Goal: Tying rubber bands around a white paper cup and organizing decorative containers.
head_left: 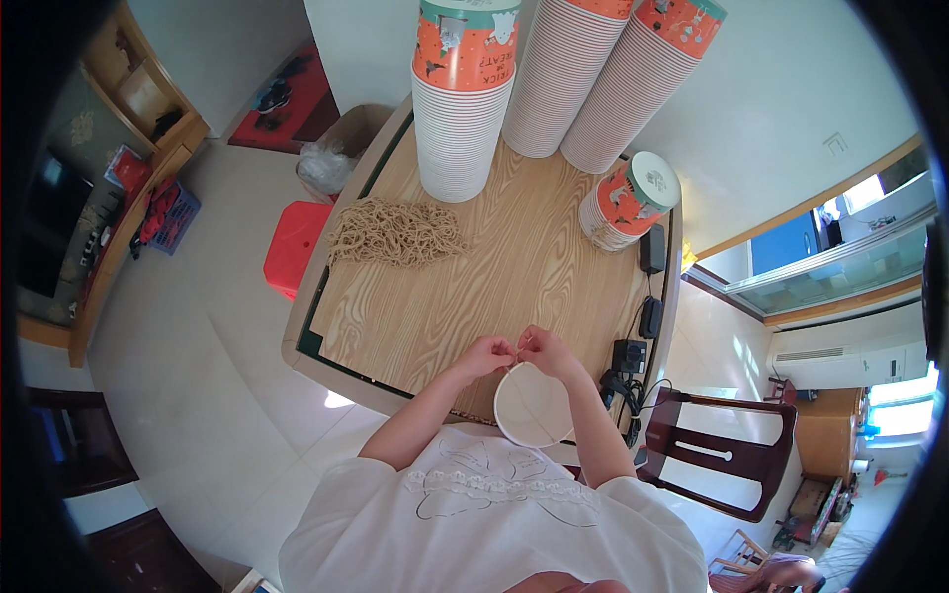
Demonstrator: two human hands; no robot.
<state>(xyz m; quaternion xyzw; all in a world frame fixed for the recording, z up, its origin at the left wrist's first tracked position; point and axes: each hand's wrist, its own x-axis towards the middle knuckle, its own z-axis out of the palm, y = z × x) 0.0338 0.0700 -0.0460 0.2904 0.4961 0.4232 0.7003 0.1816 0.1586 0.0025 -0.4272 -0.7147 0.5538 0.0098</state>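
Left hand (489, 356) and right hand (547, 354) are meeting at the far rim of a round white paper bucket (534, 415), fingers nearly closed, both apparently pinching that rim; can't tell if a cord is in the pinch too. Bucket is sitting at the near edge of the wood-grain surface (539, 267), partly overhanging it, close to the wearer's white shirt (494, 534).

Main risk: bucket is relying on a grip at one side of its rim, so a loosening finger could be letting it swing or drop off that edge. Hard squeezing could be creasing the paper.

Tangled tan cord pile (395, 232) is lying toward the left edge; pulling one strand could be dragging others. Tall white-and-orange bucket stack (460, 138) is standing near the far edge; a bump could be toppling it. Black cables (625, 390) are crowding the right edge, a likely elbow snag.
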